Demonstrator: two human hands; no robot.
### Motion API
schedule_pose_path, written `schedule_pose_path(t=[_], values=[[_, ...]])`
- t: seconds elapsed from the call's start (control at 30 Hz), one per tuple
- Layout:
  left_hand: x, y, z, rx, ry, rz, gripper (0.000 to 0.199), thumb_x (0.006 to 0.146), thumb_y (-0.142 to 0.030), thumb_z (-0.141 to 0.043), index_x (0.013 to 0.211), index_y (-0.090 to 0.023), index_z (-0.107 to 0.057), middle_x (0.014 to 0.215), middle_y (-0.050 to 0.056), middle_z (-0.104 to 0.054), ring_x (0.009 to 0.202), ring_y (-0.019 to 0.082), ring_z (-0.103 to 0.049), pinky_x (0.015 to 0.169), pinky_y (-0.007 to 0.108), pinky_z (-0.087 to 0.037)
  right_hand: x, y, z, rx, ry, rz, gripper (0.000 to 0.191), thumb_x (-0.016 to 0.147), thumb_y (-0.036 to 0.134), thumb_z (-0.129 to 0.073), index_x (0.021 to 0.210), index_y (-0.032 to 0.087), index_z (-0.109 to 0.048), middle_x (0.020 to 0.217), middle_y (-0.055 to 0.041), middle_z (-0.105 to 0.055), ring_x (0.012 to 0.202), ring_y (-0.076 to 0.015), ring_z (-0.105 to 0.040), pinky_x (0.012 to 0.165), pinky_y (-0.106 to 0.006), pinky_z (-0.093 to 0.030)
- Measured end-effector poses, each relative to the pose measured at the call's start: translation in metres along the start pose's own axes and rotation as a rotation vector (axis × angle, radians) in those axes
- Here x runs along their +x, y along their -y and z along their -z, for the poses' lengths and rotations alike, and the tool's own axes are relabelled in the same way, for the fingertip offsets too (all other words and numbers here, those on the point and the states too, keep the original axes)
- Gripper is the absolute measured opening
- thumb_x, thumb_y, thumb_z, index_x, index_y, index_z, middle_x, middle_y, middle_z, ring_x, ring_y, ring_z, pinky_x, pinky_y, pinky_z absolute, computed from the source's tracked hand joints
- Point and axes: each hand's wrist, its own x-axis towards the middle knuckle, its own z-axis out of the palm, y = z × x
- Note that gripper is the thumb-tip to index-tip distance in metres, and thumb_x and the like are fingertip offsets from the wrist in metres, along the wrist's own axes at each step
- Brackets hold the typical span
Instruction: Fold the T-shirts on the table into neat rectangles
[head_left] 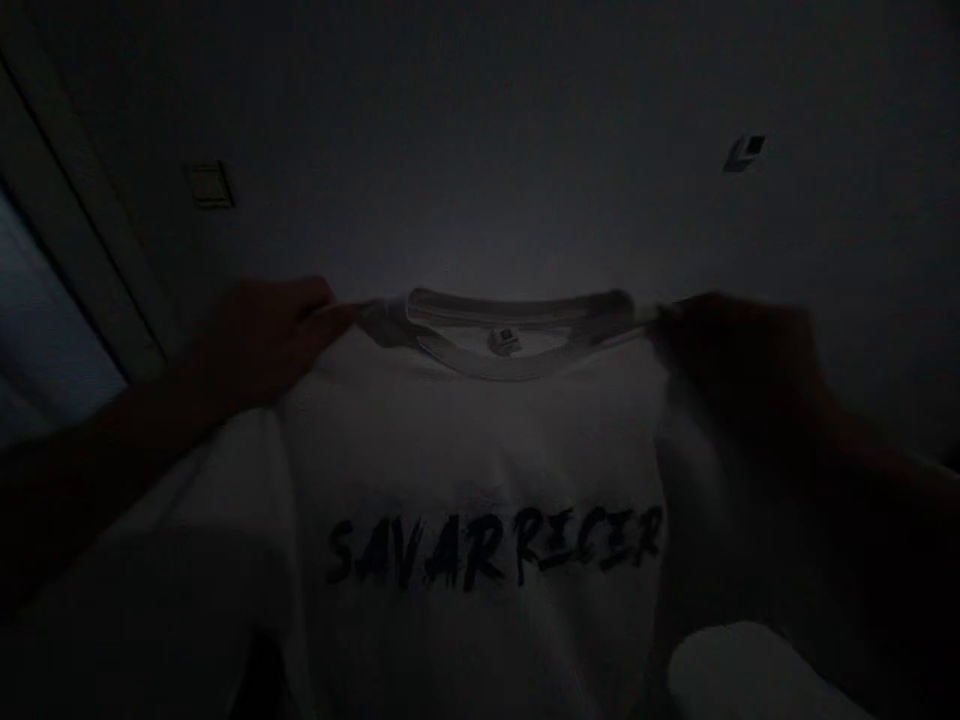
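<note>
A white T-shirt (480, 440) hangs stretched out in front of me, its printed side facing me. Dark brush-style lettering runs across the chest, and a small label shows inside the round collar. My left hand (274, 335) pinches the shoulder on the left side of the collar. On the opposite shoulder, my right hand (739, 350) grips the fabric, its fingers in deep shadow. Both sleeves droop below my hands, and the shirt's lower hem lies outside the view.
The room is very dark. On the wall (480, 150) behind the shirt are a square switch plate (210, 186) at left and a small fitting (745, 152) at right. A door frame (90, 180) stands at far left. Something pale and rounded (739, 670) shows at lower right.
</note>
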Motion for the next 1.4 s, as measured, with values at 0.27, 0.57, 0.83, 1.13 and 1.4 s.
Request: schedule_pose_path(t=[0.27, 0.57, 0.83, 1.13, 1.4], values=[[0.031, -0.020, -0.050, -0.110, 0.606, 0.019, 0.039, 0.102, -0.050, -0.042, 0.111, -0.020, -0.065, 0.108, 0.013, -0.073, 0.106, 0.028, -0.068, 0.088, 0.037, -0.048, 0.025, 0.038, -0.037, -0.317, 0.876, -0.194, 0.035, 0.104, 0.037, -0.043, 0.113, 0.020, -0.072, 0.106, -0.0106, -0.077, 0.095, -0.0208, -0.070, 0.075, -0.028, -0.042], [0.024, -0.019, -0.109, -0.367, 0.882, -0.016, 0.035, 0.103, -0.039, -0.042, 0.114, -0.018, -0.067, 0.112, 0.016, -0.074, 0.108, 0.028, -0.069, 0.093, 0.040, -0.049, 0.045, 0.068, -0.022, -0.494, 1.161, -0.352, 0.040, 0.103, 0.045, -0.041, 0.116, 0.019, -0.069, 0.113, -0.0119, -0.074, 0.103, -0.0230, -0.068, 0.081, -0.029, -0.043], [0.019, -0.020, -0.136, -0.367, 0.828, 0.031, 0.040, 0.101, -0.044, -0.039, 0.118, -0.020, -0.067, 0.114, 0.016, -0.073, 0.108, 0.031, -0.068, 0.093, 0.043, -0.050, 0.047, 0.059, -0.042, -0.384, 1.109, -0.276, 0.037, 0.103, 0.042, -0.044, 0.117, 0.020, -0.070, 0.116, -0.0091, -0.073, 0.106, -0.0234, -0.067, 0.088, -0.031, -0.045], [-0.066, 0.006, -0.027, -0.565, 0.601, -0.135, 0.035, 0.095, -0.039, -0.054, 0.126, -0.025, -0.064, 0.131, 0.009, -0.065, 0.127, 0.028, -0.057, 0.113, 0.043, -0.039, 0.028, 0.115, 0.069, -0.285, 0.929, -0.088, 0.037, 0.099, 0.034, -0.047, 0.127, 0.021, -0.066, 0.128, -0.0136, -0.068, 0.119, -0.0287, -0.062, 0.102, -0.044, -0.049], [-0.158, 0.039, 0.046, -0.484, 0.660, 0.152, 0.052, 0.095, -0.055, -0.052, 0.131, -0.017, -0.058, 0.130, 0.016, -0.065, 0.126, 0.030, -0.059, 0.108, 0.039, -0.045, -0.107, 0.314, 0.179, 0.251, 0.974, 0.148, 0.031, 0.093, 0.039, -0.061, 0.123, 0.036, -0.068, 0.111, -0.0054, -0.077, 0.095, -0.0254, -0.074, 0.080, -0.037, -0.062]])
